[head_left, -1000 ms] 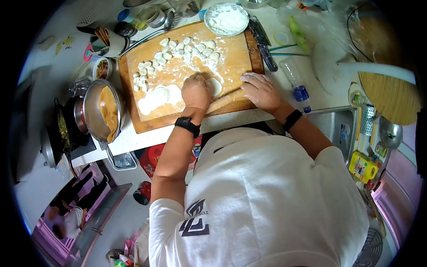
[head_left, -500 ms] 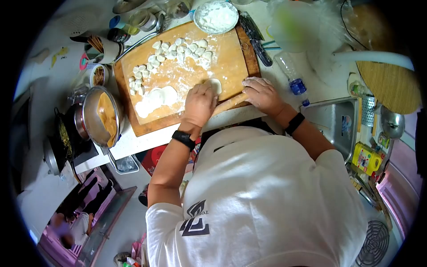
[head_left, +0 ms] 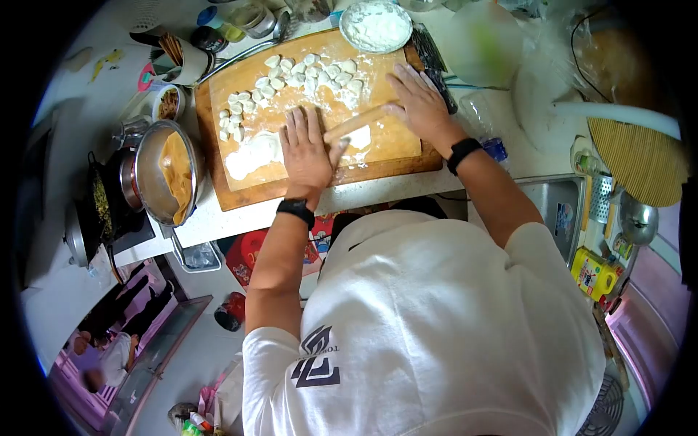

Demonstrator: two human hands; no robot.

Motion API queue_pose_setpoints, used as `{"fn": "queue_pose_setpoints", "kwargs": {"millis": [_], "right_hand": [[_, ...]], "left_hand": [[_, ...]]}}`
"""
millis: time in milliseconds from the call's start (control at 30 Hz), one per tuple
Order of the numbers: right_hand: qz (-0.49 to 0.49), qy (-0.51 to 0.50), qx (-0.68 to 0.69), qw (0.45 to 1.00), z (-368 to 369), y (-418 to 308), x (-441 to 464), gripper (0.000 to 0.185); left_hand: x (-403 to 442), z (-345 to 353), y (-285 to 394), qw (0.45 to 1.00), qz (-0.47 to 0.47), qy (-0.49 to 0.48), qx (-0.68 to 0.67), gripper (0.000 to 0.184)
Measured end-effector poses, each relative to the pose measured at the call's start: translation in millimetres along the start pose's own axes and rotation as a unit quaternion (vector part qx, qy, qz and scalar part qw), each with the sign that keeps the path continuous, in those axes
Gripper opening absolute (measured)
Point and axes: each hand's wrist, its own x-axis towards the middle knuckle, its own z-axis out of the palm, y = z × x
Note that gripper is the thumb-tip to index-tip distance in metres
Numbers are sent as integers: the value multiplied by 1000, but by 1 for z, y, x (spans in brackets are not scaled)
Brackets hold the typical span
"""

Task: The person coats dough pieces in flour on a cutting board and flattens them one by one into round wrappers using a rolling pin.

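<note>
My left hand (head_left: 308, 154) lies with its fingers spread at the left end of a wooden rolling pin (head_left: 358, 123). At the pin's other end is my right hand (head_left: 420, 105), its fingers stretched out and floury, the thumb by the pin. A flat dough round (head_left: 360, 137) shows under and beside the pin on the floured wooden board (head_left: 291, 109). Flattened dough wrappers (head_left: 254, 155) overlap to the left of my left hand. Several small dough pieces (head_left: 276, 81) lie across the upper part of the board.
A bowl of flour (head_left: 376, 27) overlaps the board's back edge. On the left are a metal pan (head_left: 166, 174), a small bowl of brown food (head_left: 169, 104) and a utensil holder (head_left: 190, 61). A bottle (head_left: 494, 150) lies right of the board, near the sink (head_left: 556, 207).
Both hands have moved up the board with the rolling pin and opened out. The pin now lies over the dough round. My left hand has shifted slightly left, its fingers now spread.
</note>
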Motion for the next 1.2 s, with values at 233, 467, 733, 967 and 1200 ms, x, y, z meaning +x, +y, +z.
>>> {"fn": "queue_pose_setpoints", "kwargs": {"millis": [233,467,733,967,1200], "right_hand": [[-55,-97,-6,994,-17,7,-48,71],[-20,-26,-18,999,-4,11,-8,75],[-39,-28,0,999,-6,15,-10,73],[-67,-23,17,997,-20,9,-38,51],[-81,45,41,995,-28,-14,-86,21]], "left_hand": [[-36,-22,26,996,49,-65,-29,106],[6,-8,8,999,1,-45,8,102],[-5,-10,18,999,20,-29,2,102],[-37,-17,34,997,16,-59,-50,96],[24,-2,34,992,-61,51,-100,16]]}}
